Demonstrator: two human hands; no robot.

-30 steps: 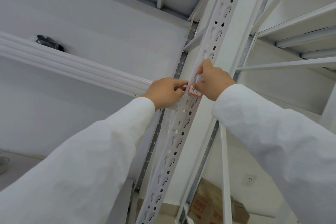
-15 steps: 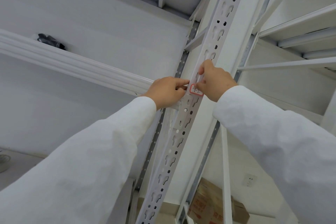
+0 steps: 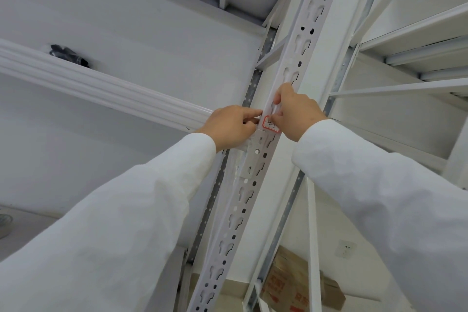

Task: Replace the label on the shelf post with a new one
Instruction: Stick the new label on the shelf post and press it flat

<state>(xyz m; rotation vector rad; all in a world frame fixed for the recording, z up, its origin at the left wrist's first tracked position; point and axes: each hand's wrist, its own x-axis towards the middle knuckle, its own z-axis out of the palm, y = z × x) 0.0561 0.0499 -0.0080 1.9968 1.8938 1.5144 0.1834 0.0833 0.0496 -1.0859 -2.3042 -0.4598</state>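
A white perforated shelf post (image 3: 243,200) runs diagonally up the middle of the head view. Stuck on it at hand height is a small white label (image 3: 271,124) with a red border and handwritten marks. My right hand (image 3: 297,113) rests on the post, with its thumb and fingertips pinched on the label's upper right edge and its index finger stretched up the post. My left hand (image 3: 229,126) is curled beside the post, its index fingertip touching the post at the label's upper left corner. Both arms wear white sleeves.
A white shelf beam (image 3: 101,88) joins the post from the left, with a dark object (image 3: 68,54) lying on that shelf. More white beams (image 3: 405,88) branch off to the right. Cardboard boxes (image 3: 298,286) sit low behind the post, near a wall socket (image 3: 345,248).
Both hands stay at the label with only slight finger shifts. A little more of the label shows below my right thumb.
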